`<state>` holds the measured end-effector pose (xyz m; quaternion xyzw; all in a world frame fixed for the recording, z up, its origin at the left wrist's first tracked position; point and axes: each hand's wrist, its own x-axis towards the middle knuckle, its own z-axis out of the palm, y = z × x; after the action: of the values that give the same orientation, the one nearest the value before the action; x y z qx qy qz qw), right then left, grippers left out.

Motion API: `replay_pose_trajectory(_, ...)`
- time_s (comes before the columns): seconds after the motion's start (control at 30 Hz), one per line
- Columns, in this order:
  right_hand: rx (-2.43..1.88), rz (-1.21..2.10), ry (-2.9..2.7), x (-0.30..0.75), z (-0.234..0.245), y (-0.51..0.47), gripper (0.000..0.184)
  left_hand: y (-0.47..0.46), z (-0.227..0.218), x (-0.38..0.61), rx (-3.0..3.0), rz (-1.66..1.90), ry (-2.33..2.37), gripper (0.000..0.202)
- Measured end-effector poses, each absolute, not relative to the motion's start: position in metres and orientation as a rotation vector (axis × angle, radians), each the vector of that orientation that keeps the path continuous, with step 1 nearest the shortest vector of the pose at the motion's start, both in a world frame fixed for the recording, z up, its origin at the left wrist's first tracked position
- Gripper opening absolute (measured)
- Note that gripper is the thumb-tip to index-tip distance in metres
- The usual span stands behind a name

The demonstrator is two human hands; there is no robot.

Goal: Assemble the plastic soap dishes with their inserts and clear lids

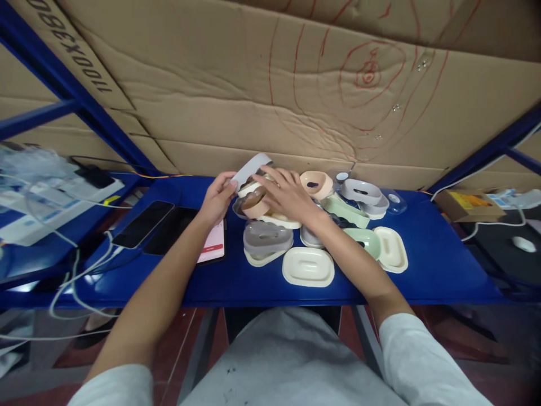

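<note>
My left hand [220,196] is closed on the end of a light grey soap dish part [252,168], which it holds tilted above the pile. Beside it my right hand [287,193] is open, fingers stretched out, with the fingertips at the grey part's right side; whether they press on it I cannot tell. Below the hands are a peach soap dish part [255,204] and cream pieces, partly covered. Nearer to me lie a grey soap dish part [268,238] on a cream base and a separate cream soap dish tray [308,267].
More pieces lie rightward: a peach ring [316,184], a grey one [361,192], a green one [368,242] and a cream tray [393,250]. Phones [143,224] and cables are left on the blue table [439,254]. A cardboard wall [211,129] stands behind.
</note>
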<state>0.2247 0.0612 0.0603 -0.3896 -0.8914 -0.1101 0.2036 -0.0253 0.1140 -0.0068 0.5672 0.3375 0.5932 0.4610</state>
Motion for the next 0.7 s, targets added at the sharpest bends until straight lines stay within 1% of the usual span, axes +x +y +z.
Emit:
replay_pose_trajectory(0.13, -1.182, -0.339, -2.529, 0.231, 0.067, 0.065, 0.037, 0.119, -0.008, -0.029, 1.44, 1.538, 0.904, 0.054)
replay_pose_trajectory(0.23, -1.21, -0.325, -2.527, 0.24, 0.07, 0.072, 0.033, 0.123, -0.008, -0.044, 1.788, 1.557, 1.234, 0.046)
replay_pose_trajectory(0.33, -1.26, -0.274, -2.382, 0.255, 0.077, 0.08, 0.031, 0.124, -0.008, -0.056, 2.145, 1.266, 1.584, 0.033)
replay_pose_trajectory(0.4, -1.278, -0.241, -2.294, 0.269, 0.084, 0.085, 0.031, 0.122, -0.009, -0.058, 2.235, 1.097, 1.665, 0.029)
replay_pose_trajectory(0.57, -1.295, -0.319, -2.129, 0.321, 0.114, 0.087, 0.027, 0.117, -0.009, -0.056, 2.234, 0.884, 1.774, 0.029)
replay_pose_trajectory(0.7, -1.54, -0.461, -1.962, 0.369, 0.14, 0.065, 0.032, 0.111, -0.006, -0.062, 2.206, 0.741, 1.92, 0.032)
